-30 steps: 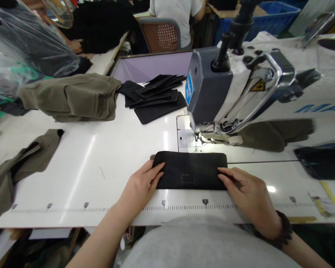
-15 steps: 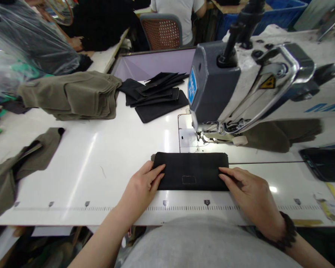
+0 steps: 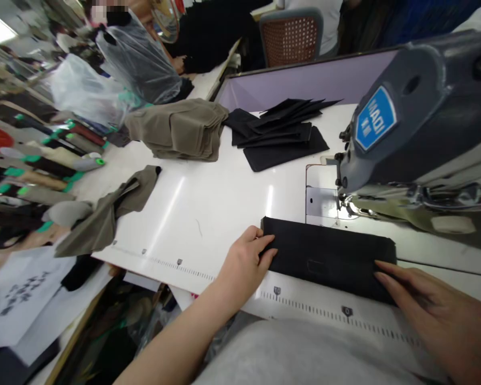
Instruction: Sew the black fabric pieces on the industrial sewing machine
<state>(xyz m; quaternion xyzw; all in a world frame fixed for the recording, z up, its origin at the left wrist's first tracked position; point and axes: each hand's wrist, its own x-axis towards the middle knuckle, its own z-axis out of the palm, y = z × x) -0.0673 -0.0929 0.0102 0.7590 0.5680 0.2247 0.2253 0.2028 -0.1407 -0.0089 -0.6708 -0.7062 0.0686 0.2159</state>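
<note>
As hands pinch the black panel at either end, sewing machine beyond, olive stack beside black pieces

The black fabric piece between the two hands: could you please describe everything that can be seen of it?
The black fabric piece is long, flat and smooth-looking, with a small, faint rectangular outline near its lower edge. It lies on the white table, just in front of the sewing machine, slanting down toward the right. The left hand touches its left end, the right hand its right.
</note>
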